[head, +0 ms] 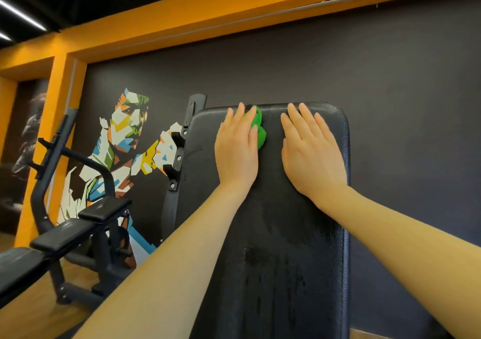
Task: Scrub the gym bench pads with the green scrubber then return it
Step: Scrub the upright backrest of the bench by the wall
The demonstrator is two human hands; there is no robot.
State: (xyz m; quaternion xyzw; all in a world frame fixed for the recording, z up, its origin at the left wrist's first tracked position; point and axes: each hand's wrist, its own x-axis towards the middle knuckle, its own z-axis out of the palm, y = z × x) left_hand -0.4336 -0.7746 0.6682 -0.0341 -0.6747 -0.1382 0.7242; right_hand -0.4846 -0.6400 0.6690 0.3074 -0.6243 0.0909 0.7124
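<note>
A black padded backrest (273, 221) of a gym bench stands tilted up in front of me, with wet streaks on its lower half. My left hand (238, 146) lies flat near the pad's top and presses the green scrubber (260, 130) against it; only the scrubber's right edge shows past my fingers. To its right, my right hand (311, 151) rests flat on the same pad with straight fingers and holds nothing.
A black rack upright (179, 151) with hooks stands just left of the backrest. Another black bench (65, 232) with its frame sits at lower left. A dark wall with a colourful mural (125, 141) and orange pillars lies behind.
</note>
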